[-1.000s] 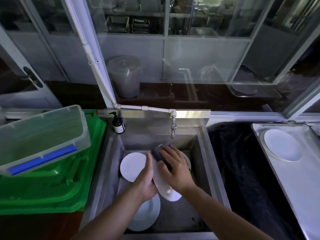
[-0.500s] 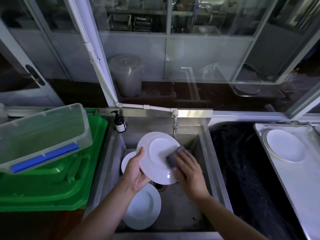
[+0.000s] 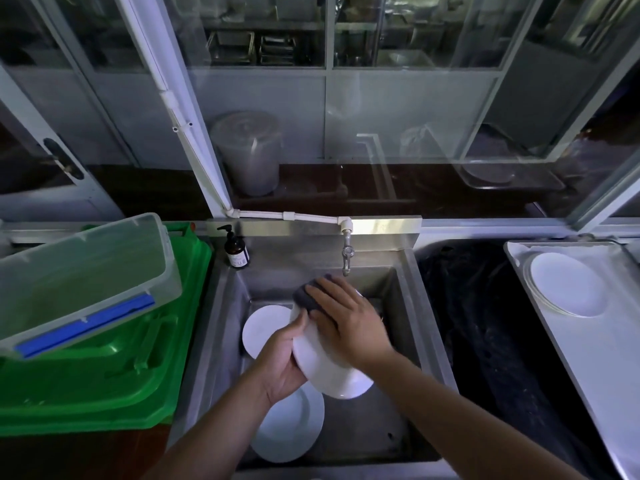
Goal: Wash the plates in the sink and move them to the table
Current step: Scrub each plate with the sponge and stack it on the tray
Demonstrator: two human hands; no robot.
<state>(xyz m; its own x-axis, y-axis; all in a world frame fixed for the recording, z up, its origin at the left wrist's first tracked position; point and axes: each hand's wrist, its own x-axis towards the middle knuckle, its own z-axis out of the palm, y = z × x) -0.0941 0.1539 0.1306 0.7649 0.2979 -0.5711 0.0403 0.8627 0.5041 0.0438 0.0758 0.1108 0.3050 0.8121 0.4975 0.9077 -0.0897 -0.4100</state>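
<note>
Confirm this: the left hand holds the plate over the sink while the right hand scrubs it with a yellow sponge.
Wrong in one respect: the sponge is dark grey, not yellow, as the head view shows. The left hand does hold the plate over the sink while the right hand scrubs it.

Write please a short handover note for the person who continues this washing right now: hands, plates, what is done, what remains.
Left hand grips the edge of the tilted plate over the sink. Right hand presses a dark sponge on its upper part.
Two more plates lie in the sink: one at the left, one at the front.
Done: one plate is on the table at right.
Left: finish this plate, wash the other two, move all three to the table.
</note>
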